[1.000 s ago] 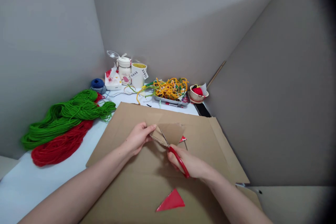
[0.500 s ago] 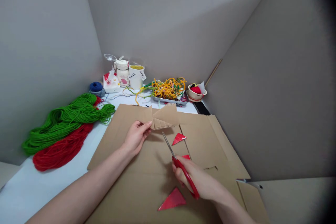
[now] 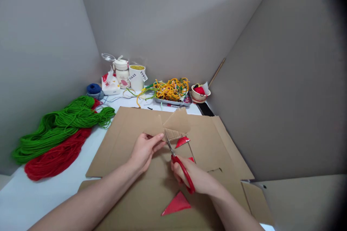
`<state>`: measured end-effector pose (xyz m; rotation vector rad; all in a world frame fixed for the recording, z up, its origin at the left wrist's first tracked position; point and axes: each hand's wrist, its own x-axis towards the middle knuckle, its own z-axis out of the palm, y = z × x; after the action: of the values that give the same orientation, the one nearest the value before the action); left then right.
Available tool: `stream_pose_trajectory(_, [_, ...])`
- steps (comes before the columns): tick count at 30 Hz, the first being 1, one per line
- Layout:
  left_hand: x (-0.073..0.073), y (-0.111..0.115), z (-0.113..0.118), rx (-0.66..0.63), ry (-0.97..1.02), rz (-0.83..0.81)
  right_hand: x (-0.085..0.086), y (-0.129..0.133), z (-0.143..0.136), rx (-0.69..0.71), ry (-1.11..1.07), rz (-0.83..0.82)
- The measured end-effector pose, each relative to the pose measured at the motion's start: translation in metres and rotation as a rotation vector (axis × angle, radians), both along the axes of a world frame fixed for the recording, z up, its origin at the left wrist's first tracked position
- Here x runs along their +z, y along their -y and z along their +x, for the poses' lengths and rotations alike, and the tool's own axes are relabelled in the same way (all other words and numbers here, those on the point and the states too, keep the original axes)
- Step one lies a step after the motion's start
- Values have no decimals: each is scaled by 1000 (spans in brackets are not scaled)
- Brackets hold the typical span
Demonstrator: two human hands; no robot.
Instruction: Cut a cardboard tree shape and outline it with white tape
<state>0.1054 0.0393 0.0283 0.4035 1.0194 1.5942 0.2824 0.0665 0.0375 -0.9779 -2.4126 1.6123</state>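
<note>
Scissors: the red-handled scissors [image 3: 184, 170] lie over the middle of the large cardboard sheet [image 3: 217, 140], tips pointing away from the person and to the left.
Scissors' long axis: a slant from the handle loops, low on the right, up to the blade tips beside the left thumb.
Cardboard piece: the small cut piece [image 3: 177, 122] is raised just beyond the hands, its pointed flaps spreading left and right, a ridged strip along the near edge running roughly crosswise.
Blades: at the near edge of that piece, close to the left fingers; whether they bite into it is hard to tell.
Left hand: the left hand [image 3: 146, 151] pinches the piece between thumb and fingers, forearm slanting in from the lower left.
Right hand: the right hand [image 3: 193, 175] is wrapped around the scissor handles, forearm rising from the lower right.
Red scraps: a red triangle [image 3: 177, 204] lies nearer the person; a smaller red scrap [image 3: 182, 142] sits just right of the blades.
</note>
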Motion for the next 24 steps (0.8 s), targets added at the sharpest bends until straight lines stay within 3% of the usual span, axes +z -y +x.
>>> stream_pose_trajectory(9, [-3,13,22,-30,69,-85,-5,-5,-1,-14,-93,18])
stream_pose_trajectory(15, [0,15,22,-124,56,-41,0,-3,-1,-9,-116,146])
stream_pose_trajectory(24, [1,17,23,-175,46,-25,0,-2,2,-10,-91,179])
